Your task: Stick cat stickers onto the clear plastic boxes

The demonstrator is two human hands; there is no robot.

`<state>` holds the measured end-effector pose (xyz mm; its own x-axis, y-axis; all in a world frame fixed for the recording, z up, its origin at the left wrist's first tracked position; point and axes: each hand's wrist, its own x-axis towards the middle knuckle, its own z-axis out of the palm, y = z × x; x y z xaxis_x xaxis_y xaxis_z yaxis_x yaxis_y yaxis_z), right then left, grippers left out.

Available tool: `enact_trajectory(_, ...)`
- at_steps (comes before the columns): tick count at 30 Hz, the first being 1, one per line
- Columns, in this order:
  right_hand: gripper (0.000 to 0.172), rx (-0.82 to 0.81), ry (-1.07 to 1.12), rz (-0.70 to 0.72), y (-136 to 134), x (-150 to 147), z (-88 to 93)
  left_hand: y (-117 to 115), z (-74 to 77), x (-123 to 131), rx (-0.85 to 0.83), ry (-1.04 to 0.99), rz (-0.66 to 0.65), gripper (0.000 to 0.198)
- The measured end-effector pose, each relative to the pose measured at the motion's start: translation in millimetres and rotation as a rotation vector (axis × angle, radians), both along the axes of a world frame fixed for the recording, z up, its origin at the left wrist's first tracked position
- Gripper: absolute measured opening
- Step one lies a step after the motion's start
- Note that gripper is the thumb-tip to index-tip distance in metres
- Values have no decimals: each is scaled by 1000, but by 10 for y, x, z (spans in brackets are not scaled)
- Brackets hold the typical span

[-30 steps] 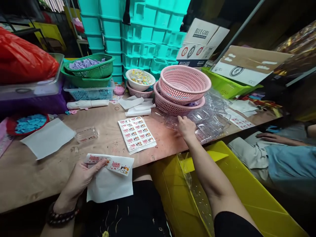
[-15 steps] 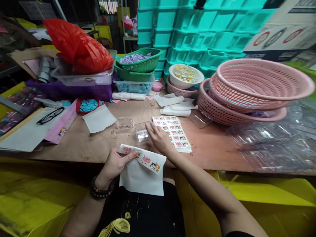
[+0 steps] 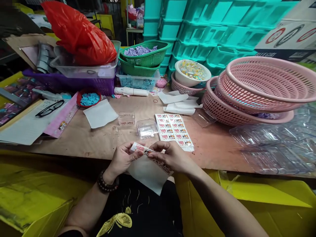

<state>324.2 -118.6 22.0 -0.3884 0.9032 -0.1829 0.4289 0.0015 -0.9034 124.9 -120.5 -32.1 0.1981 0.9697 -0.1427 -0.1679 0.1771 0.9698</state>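
Sticker strip, print illegible, spans left hand and right hand.

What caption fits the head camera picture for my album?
Left hand and right hand pinch a white paper strip of pink cat stickers at the brown table.

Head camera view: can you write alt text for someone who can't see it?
The left hand and right hand pinch a sticker strip at a wooden table. Beyond lie a clear box, a sticker sheet and stacked pink baskets.
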Motion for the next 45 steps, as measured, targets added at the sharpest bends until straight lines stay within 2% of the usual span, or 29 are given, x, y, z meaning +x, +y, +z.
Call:
enact_trajectory(4, 21, 58, -48, 9, -14, 45, 19, -5, 29, 10, -55, -79, 9, 36)
enact_trajectory(7, 20, 137, -68, -42, -72, 17, 37, -3, 42, 59, -76, -88, -2, 37)
enact_trajectory(11, 17, 183, -24, -180, -169, -56, -21, 0, -45, 102, -82, -63, 61, 41)
enact_trajectory(15, 13, 288, 27, -217, -226, -83, -97, -11, -151, 102, -39, -7, 114, 44)
enact_trajectory(17, 11, 380, 24, -248, -221, -66, -124, -19, -155, 86, -57, -30, 50, 45)
enact_trajectory(21, 9, 463, -16, -294, -194, -26, -182, -29, -100, 37, -87, -63, -219, 42)
enact_trajectory(23, 10, 517, -60, -294, -219, -31, -186, -27, -96, 19, -64, -24, -268, 40)
enact_trajectory(26, 8, 786, -138, -289, -310, -34, -90, -5, -151, -6, -50, 61, -197, 36)
enact_trajectory(28, 12, 978, -147, -209, -343, 20, 40, 25, -197, -47, -42, 105, -109, 31)
enact_trajectory(31, 19, 1046, -161, -97, -238, 205, 223, 82, -224, -163, 57, 73, -21, 24)
enact_trajectory(35, 14, 1091, -488, -86, 86, 424, 282, 173, -152, -343, 256, -100, -60, 50)
enact_trajectory(38, 14, 1022, -508, 13, 249, 427, 265, 247, -46, -421, 174, -113, -143, 52)
enact_trajectory(41, 6, 762, -306, 35, 358, 367, 266, 311, 70, -439, 18, 9, -199, 53)
enact_trajectory(45, 27, 409, -155, -17, 560, 336, 258, 359, 187, -410, 32, 217, -235, 44)
